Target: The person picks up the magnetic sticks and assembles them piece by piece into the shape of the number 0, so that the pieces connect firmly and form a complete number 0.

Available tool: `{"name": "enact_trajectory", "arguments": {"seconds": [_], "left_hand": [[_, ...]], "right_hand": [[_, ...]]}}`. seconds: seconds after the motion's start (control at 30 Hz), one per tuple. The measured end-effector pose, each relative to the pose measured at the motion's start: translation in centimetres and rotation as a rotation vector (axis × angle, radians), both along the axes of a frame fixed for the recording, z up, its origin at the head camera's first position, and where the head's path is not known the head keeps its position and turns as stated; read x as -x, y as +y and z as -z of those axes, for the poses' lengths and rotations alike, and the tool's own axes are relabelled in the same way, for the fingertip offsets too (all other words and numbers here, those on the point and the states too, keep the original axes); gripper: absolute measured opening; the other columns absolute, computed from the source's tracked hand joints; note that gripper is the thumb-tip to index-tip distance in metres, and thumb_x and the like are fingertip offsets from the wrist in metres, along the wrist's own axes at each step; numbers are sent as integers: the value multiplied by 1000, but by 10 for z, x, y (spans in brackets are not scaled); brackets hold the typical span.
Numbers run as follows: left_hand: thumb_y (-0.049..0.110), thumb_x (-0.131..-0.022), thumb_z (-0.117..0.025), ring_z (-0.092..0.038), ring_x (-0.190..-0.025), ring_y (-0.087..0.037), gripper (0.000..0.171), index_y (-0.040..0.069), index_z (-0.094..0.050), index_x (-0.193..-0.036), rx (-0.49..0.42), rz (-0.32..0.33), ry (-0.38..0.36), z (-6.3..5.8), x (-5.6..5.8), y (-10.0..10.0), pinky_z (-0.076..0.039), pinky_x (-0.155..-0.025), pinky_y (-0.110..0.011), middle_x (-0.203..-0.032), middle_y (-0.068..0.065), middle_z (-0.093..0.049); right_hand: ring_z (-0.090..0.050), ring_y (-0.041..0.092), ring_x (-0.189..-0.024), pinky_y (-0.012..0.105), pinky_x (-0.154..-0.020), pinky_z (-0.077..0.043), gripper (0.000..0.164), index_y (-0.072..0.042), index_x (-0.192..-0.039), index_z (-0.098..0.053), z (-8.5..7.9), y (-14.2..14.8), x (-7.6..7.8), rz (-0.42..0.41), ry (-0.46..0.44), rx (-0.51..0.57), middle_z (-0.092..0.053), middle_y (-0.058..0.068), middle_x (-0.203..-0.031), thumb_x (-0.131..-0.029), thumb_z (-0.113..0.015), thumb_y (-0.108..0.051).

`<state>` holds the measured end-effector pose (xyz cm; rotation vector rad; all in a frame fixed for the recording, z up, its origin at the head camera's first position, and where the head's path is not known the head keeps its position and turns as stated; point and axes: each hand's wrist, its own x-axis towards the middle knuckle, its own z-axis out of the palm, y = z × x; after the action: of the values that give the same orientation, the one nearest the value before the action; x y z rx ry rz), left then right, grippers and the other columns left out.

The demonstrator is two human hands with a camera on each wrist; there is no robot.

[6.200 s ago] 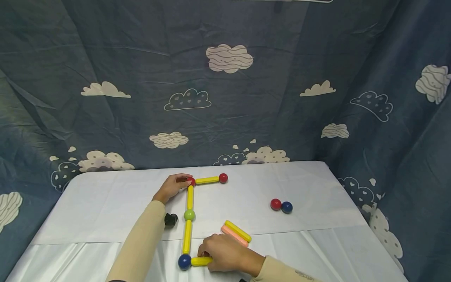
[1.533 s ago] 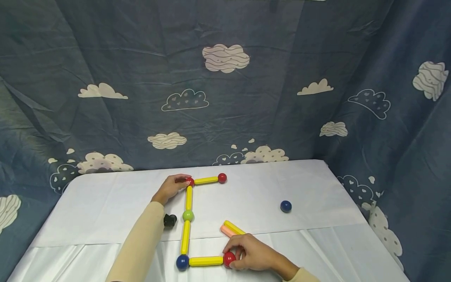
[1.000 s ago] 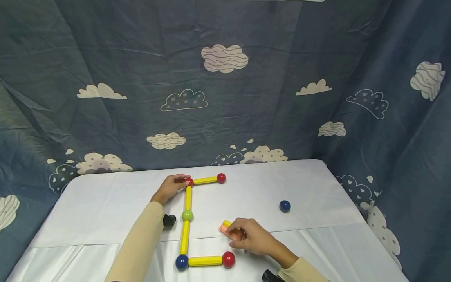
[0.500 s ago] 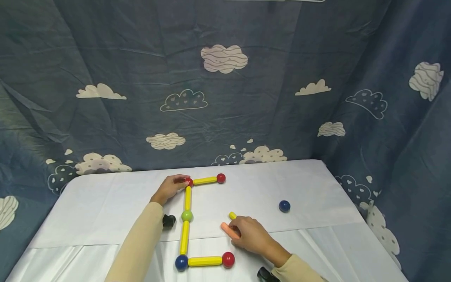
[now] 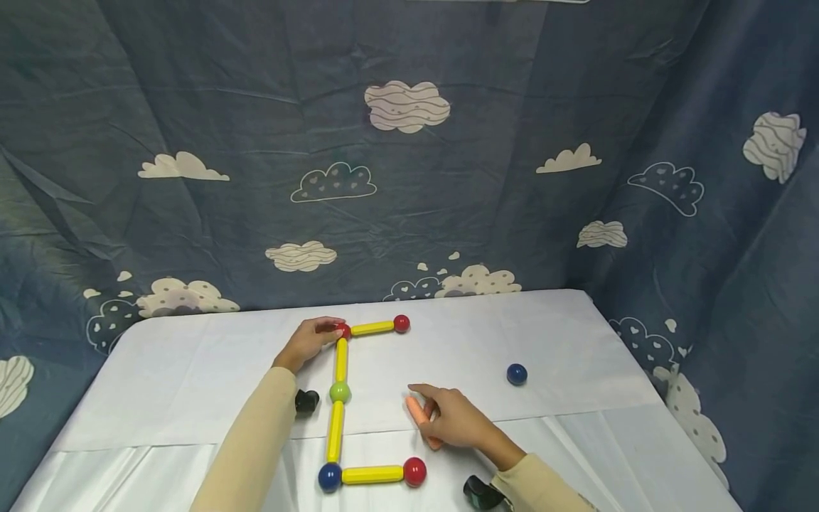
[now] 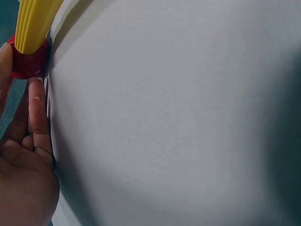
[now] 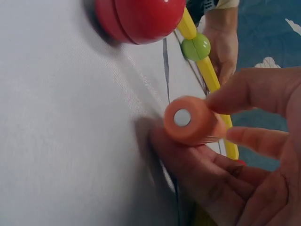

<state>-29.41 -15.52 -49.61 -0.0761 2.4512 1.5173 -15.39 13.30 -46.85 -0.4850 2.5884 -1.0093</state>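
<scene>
My left hand (image 5: 308, 344) pinches the red ball (image 6: 29, 65) at the far left corner of a frame of magnetic sticks and balls. From that corner a yellow stick (image 5: 373, 328) runs right to another red ball (image 5: 401, 323). Two yellow sticks, joined by a green ball (image 5: 340, 391), run down to a blue ball (image 5: 330, 477). A lower yellow stick (image 5: 372, 474) links it to a nearer red ball (image 5: 414, 471). My right hand (image 5: 462, 422) holds an orange magnetic stick (image 7: 190, 120) between thumb and fingers, its silver end facing the wrist camera.
A loose blue ball (image 5: 517, 374) lies on the white-covered table (image 5: 576, 341) to the right. Black wrist devices show beside the left forearm (image 5: 307, 401) and right sleeve (image 5: 483, 493). A dark cloud-print curtain (image 5: 480, 213) hangs behind the table.
The right hand placed a red ball from the right side at the lower stick's end, then took up the orange stick. The loose yellow stick is now hidden by that hand. The left hand stayed put.
</scene>
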Motion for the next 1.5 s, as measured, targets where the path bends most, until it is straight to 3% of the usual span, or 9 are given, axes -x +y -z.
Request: {"name": "enact_trajectory", "arguments": {"seconds": [0.27, 0.53, 1.03, 1.5], "left_hand": [[20, -93, -65, -51, -115, -26, 36, 12, -63, -128, 4, 5, 0, 0, 0, 0, -36, -105, -47, -126, -12, -61], [20, -93, -65, -51, -115, -27, 36, 12, -63, -128, 1, -3, -5, -3, -1, 1, -37, -106, -47, -126, -12, -61], [18, -93, -65, -51, -116, -26, 36, 12, -63, -128, -10, -10, -14, -2, 0, 1, -37, -105, -45, -126, -12, -61], [18, -93, -65, -51, -115, -26, 35, 11, -63, -127, -14, -3, 0, -1, 0, 0, -37, -105, -46, -126, -12, -61]], "right_hand": [[-52, 13, -64, 25, -56, -43, 52, -5, -127, -56, 7, -6, 5, 83, -75, 152, -59, -1, -78, -78, -72, -4], [-60, 13, -55, 25, -52, -48, 50, 1, -123, -54, 11, -8, 6, 90, -120, 294, -64, 2, -70, -78, -75, -3], [-65, 17, -53, 31, -52, -55, 43, 0, -120, -53, 11, -7, 5, 90, -265, 354, -61, 6, -71, -82, -74, -5], [-63, 17, -56, 31, -52, -54, 44, 0, -120, -54, 9, -5, 6, 62, -249, 322, -61, 7, -74, -82, -74, -5]]}}
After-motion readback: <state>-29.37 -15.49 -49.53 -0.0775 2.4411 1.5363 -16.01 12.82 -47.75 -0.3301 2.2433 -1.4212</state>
